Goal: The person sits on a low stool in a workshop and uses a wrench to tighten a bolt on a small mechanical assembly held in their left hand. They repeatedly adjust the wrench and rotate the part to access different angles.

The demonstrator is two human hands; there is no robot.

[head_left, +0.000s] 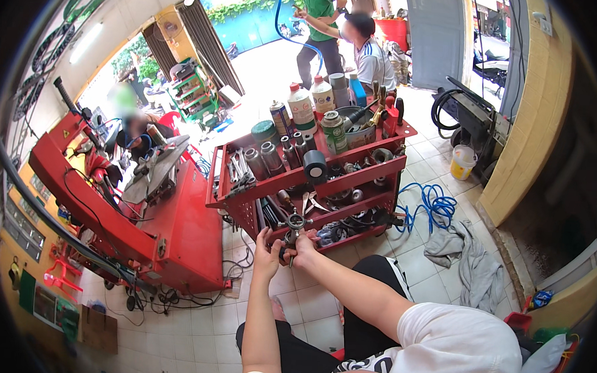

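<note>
Both my hands are raised in front of the lower shelves of a red tool trolley (298, 186). Between them is a small grey metal part with a round ring at its top (296, 221). My left hand (267, 253) is closed at the part's left side, its fingers upright. On the right side, my right hand (302, 246) grips the same part, fingers curled round its lower end. A dark piece shows between the two hands; its kind is too small to make out. Pliers with pale handles (316, 204) lie on the shelf just behind the part.
Sockets (271, 160), wrenches (240, 168), bottles (302, 109) and cans crowd the trolley's top. A red machine (183, 228) stands at left. Blue hose (431, 209), grey cloth (465, 264) and a white bucket (463, 162) lie right. Two people (377, 63) are beyond the trolley.
</note>
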